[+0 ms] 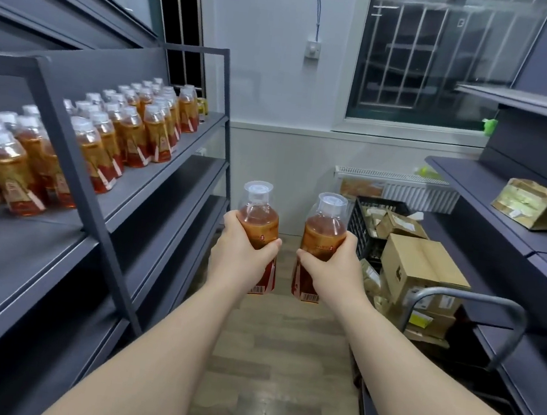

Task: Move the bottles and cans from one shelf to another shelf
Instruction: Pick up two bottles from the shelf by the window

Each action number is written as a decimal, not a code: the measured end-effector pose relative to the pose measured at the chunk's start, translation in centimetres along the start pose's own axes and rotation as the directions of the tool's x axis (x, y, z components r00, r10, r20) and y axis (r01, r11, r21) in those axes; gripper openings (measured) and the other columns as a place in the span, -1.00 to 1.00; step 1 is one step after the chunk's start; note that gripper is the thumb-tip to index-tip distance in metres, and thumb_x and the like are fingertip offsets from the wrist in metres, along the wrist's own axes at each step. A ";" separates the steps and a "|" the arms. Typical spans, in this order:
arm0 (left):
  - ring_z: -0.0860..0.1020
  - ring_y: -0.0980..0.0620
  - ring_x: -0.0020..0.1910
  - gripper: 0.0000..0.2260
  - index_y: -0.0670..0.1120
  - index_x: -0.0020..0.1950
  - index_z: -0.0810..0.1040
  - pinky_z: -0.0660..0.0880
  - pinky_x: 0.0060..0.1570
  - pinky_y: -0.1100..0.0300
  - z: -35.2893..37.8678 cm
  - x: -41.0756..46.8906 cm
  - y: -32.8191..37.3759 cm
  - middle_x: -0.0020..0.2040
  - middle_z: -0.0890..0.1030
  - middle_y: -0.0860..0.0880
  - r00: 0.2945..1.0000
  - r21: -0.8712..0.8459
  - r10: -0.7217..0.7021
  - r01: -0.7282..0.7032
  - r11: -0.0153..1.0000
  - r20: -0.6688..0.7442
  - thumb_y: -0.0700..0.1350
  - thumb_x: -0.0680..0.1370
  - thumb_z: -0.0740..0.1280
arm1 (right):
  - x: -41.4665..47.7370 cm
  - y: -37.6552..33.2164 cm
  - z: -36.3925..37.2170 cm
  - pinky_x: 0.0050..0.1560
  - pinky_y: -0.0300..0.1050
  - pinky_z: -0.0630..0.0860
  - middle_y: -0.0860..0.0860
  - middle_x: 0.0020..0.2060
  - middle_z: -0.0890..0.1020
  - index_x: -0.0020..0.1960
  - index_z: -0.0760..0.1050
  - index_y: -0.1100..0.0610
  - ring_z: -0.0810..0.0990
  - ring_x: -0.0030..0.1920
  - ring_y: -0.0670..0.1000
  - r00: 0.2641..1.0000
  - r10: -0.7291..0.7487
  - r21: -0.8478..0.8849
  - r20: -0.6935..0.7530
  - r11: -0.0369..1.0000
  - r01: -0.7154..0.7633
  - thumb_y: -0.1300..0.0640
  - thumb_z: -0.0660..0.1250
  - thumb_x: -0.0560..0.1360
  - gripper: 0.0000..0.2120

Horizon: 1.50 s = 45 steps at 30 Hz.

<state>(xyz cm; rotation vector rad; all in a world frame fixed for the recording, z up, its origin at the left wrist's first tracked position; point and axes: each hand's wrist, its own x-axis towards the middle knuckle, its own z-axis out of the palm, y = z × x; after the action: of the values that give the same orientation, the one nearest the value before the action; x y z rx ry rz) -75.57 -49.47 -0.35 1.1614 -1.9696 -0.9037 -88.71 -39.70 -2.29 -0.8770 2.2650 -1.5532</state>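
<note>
The left hand (243, 250) gripped the left bottle (259, 217) and the right hand (332, 265) the right bottle (324, 230), fingers (351, 242) curled round each. Both amber bottles were upright, apart, over the wooden floor (270, 343) beside the left shelf (176, 167) and its rows of bottles (130, 133).

Glossy plastic against matt metal.
I read the left bottle (259, 219) and the right bottle (324, 230) as clear, shiny plastic with slick printed labels. The shelf (151, 190) is matt dark-grey painted metal, the floor (281, 362) wood-grain planks with a faint sheen, the boxes (419, 261) dull brown cardboard, and the cart handle (480, 299) smooth bare metal tube.
</note>
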 end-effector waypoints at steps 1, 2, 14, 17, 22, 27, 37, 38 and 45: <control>0.54 -0.03 0.07 -0.40 0.09 0.31 0.20 0.57 0.08 -0.07 0.2 1.2 -0.2 0.08 0.49 0.10 1.000 -0.001 0.004 -0.004 1.000 0.009 0.17 0.45 0.47 | 1.0 -0.1 0.5 0.16 0.15 0.56 -0.05 0.11 0.53 0.30 0.22 -0.06 0.56 0.10 0.04 1.000 0.000 0.003 -0.009 1.000 0.000 -0.08 0.51 0.40 -0.37; 0.54 -0.02 0.06 -0.40 0.09 0.31 0.20 0.57 0.07 -0.05 0.4 2.4 -0.4 0.06 0.48 0.11 1.000 -0.003 0.008 -0.008 1.000 0.018 0.17 0.46 0.47 | 2.0 -0.1 0.9 0.15 0.14 0.56 -0.05 0.11 0.53 0.29 0.22 -0.06 0.56 0.10 0.03 1.000 0.002 0.006 -0.017 1.000 -0.001 -0.07 0.52 0.40 -0.38; 0.53 -0.03 0.10 -0.42 0.09 0.28 0.20 0.57 0.09 -0.05 4.6 16.0 -1.6 0.11 0.49 0.09 0.999 -0.013 0.026 -0.025 1.000 0.021 0.16 0.45 0.48 | 15.6 0.1 5.1 0.05 -0.04 0.48 -0.04 0.12 0.52 0.36 0.21 -0.03 0.53 0.08 0.03 1.000 -0.003 -0.018 -0.009 1.000 0.003 -0.05 0.51 0.44 -0.36; 0.49 0.02 0.06 -0.40 0.06 0.35 0.20 0.49 0.01 0.07 6.4 19.5 -1.2 0.09 0.46 0.10 1.000 -0.006 0.019 -0.019 1.000 -0.007 0.14 0.47 0.47 | 20.2 0.7 6.1 0.09 -0.01 0.51 -0.04 0.12 0.52 0.36 0.21 -0.03 0.54 0.10 0.04 1.000 0.001 -0.009 0.016 1.000 -0.001 -0.06 0.51 0.44 -0.36; 0.50 0.00 0.07 -0.38 0.07 0.36 0.19 0.55 0.11 -0.03 9.1 25.3 -0.6 0.07 0.45 0.13 0.999 0.018 -0.009 0.010 1.000 -0.044 0.16 0.47 0.47 | 27.5 1.0 7.3 0.14 0.06 0.54 -0.05 0.11 0.55 0.28 0.21 -0.09 0.56 0.10 0.04 0.998 -0.022 -0.007 0.066 1.000 0.023 -0.06 0.52 0.42 -0.40; 0.51 0.01 0.08 -0.37 0.09 0.36 0.17 0.58 0.08 -0.03 11.4 30.8 -0.5 0.09 0.45 0.13 0.998 0.031 -0.021 0.023 0.999 -0.057 0.19 0.46 0.47 | 33.6 0.9 8.5 0.14 0.09 0.55 -0.04 0.13 0.54 0.27 0.19 -0.11 0.56 0.11 0.05 0.995 -0.029 0.000 0.091 1.000 0.029 -0.07 0.51 0.41 -0.39; 0.51 0.02 0.06 -0.42 0.09 0.31 0.19 0.55 0.04 0.06 14.5 43.5 -1.6 0.08 0.47 0.12 0.998 0.021 -0.020 0.022 1.000 -0.067 0.16 0.47 0.47 | 45.7 0.6 13.3 0.13 0.08 0.56 -0.03 0.15 0.53 0.34 0.21 -0.04 0.55 0.10 0.05 0.996 -0.026 -0.012 0.088 1.000 0.027 -0.07 0.50 0.43 -0.36; 0.50 0.03 0.05 -0.43 0.11 0.30 0.18 0.54 0.02 0.08 14.7 45.0 -1.9 0.09 0.46 0.12 0.998 0.014 -0.022 0.022 1.000 -0.063 0.16 0.47 0.47 | 47.0 0.5 14.0 0.13 0.08 0.55 -0.02 0.15 0.53 0.35 0.21 -0.04 0.55 0.11 0.06 0.996 -0.023 -0.011 0.086 1.000 0.024 -0.07 0.50 0.44 -0.36; 0.48 0.06 0.05 -0.39 0.06 0.37 0.18 0.51 -0.01 0.13 15.5 53.8 -3.3 0.14 0.46 0.09 0.999 -0.002 -0.008 0.008 1.000 -0.053 0.14 0.49 0.47 | 54.8 -0.5 18.3 0.12 0.06 0.55 -0.02 0.14 0.53 0.34 0.22 -0.03 0.55 0.10 0.05 0.997 -0.008 -0.012 0.081 1.000 0.009 -0.07 0.52 0.43 -0.36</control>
<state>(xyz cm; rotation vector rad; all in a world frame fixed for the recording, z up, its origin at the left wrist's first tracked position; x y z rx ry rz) -107.18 -95.76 -0.74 1.1816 -1.9229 -0.8702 -122.00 -86.93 -2.44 -0.9360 2.2194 -1.4816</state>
